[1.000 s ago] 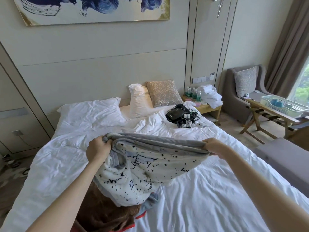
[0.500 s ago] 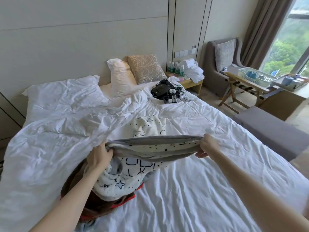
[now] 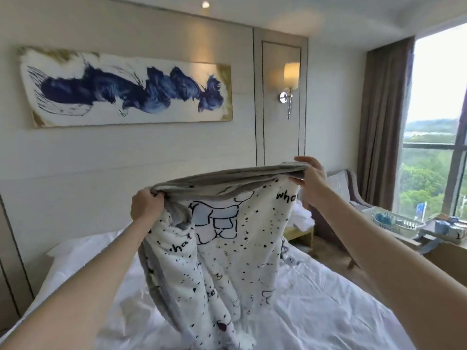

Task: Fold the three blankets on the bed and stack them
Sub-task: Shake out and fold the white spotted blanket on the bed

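Observation:
A white blanket [image 3: 227, 256] with black speckles, cartoon drawings and a grey backing hangs in the air over the bed [image 3: 328, 311]. My left hand [image 3: 146, 205] grips its top edge at the left corner. My right hand [image 3: 312, 176] pinches the top edge at the right corner, a little higher. The blanket droops down between them and its lower end reaches the white sheet. The other blankets are hidden from this view.
A white pillow [image 3: 83, 251] lies at the bed's head on the left. To the right stand a wooden nightstand [image 3: 300, 232], a grey armchair [image 3: 341, 188], a white basket [image 3: 394, 222] on a rack, and a window with a brown curtain [image 3: 381, 122].
Both hands have lifted the speckled blanket high off the bed and the view has tilted up to the wall. The brown blanket seen earlier at the lower left is out of sight.

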Available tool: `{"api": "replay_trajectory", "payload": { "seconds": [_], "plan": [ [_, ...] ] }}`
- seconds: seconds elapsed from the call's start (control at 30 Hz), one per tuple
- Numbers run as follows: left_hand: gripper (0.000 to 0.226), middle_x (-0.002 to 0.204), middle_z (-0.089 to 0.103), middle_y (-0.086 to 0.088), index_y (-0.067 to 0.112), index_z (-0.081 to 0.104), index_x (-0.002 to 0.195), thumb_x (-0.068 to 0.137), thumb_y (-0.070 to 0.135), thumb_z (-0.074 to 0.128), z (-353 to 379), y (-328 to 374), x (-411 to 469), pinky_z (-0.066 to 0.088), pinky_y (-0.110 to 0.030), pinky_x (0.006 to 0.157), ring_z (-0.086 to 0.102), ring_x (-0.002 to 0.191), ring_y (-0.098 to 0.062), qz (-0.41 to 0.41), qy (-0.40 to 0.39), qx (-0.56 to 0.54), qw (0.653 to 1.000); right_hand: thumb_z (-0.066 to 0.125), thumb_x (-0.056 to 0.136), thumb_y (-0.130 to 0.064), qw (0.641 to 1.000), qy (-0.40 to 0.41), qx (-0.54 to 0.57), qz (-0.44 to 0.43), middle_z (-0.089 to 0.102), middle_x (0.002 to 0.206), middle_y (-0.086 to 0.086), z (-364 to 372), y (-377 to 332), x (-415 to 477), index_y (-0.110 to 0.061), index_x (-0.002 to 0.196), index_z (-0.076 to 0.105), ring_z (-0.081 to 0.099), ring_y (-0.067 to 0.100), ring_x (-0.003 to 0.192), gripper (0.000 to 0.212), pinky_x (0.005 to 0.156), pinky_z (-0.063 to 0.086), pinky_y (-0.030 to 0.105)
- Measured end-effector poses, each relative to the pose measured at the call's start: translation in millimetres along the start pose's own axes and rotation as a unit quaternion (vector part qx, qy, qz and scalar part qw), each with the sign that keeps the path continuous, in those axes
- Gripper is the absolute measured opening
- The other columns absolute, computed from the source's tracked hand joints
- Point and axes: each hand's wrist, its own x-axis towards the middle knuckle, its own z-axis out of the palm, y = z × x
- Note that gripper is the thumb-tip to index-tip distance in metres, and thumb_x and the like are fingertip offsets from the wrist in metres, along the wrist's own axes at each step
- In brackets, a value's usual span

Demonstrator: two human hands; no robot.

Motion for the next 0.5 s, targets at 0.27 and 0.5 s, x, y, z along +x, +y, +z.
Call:
{"api": "replay_trajectory", "payload": {
  "seconds": [0.27,0.5],
  "plan": [
    [0.020,0.093,0.069,-0.011,0.017,0.068,0.104,0.092,0.022,0.054,-114.8,133.9,29.9,0.051,-0.040,0.069,0.062,0.087,-0.035,0.191,0.104,0.024,0.976,0.033,0.089,0.011,0.991,-0.002,0.109,-0.081,0.065,0.102,0.014,-10.5,-136.8,-9.6,-0.016,0.083,0.069,0.066,0.028,0.092,0.045,0.059,0.060,0.030],
    [0.012,0.083,0.067,-0.008,0.014,0.062,0.078,0.089,0.019,0.062,-109.6,65.1,-118.0,0.043,-0.034,0.065,0.063,0.085,-0.031,0.175,-0.143,0.154,0.962,0.032,0.096,-0.009,0.987,0.086,0.078,0.116,0.059,0.102,0.022,-111.6,-72.5,-73.2,-0.003,0.112,0.051,0.061,0.032,0.076,0.025,0.046,0.054,0.034]
  ]
}}
